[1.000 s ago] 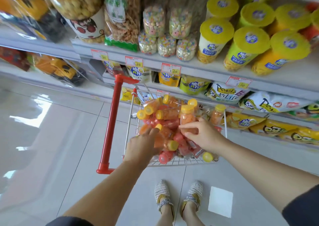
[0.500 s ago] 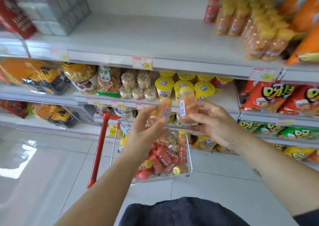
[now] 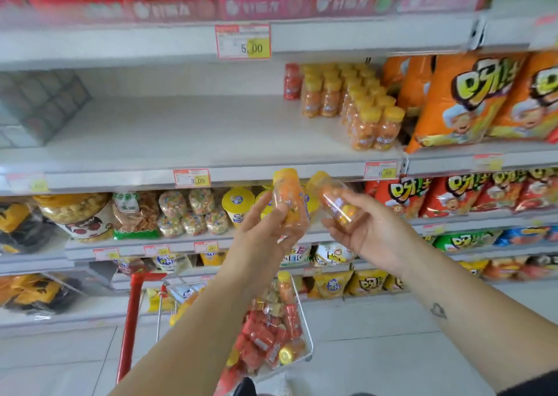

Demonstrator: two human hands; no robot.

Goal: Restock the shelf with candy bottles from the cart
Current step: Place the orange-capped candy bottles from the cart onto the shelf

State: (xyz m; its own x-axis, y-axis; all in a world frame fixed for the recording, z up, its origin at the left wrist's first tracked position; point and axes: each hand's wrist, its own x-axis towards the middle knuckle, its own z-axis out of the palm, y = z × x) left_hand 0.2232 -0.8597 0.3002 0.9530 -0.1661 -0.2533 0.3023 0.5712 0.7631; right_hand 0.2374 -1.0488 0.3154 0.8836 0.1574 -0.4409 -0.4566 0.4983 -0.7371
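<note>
Forearms up before the shelving, above the cart (image 3: 305, 320). Left hand (image 3: 265, 232): fingers curled round lower half of upright candy bottle (image 3: 286, 193). Right hand (image 3: 373, 234): fingers wrapped under second bottle (image 3: 333, 197), cap tilted left. Both bottles side by side, just below shelf (image 3: 181, 129) edge; stocked bottles (image 3: 362, 108) at its right end.

Both hands have left the pile in the red-handled wire cart (image 3: 303, 314) (now low at 6 o'clock) and risen to the front edge of the white metal shelf (image 3: 181, 129). The left hand (image 3: 265, 232) now grips a clear plastic, yellow-capped bottle of orange candy (image 3: 288, 199) upright, and the right hand (image 3: 371, 235) holds a like second bottle (image 3: 335, 202), cap tipped toward 11 o'clock. The view has swung upward, bringing pink-fronted boxes (image 3: 259, 3) into sight at 12 o'clock.
</note>
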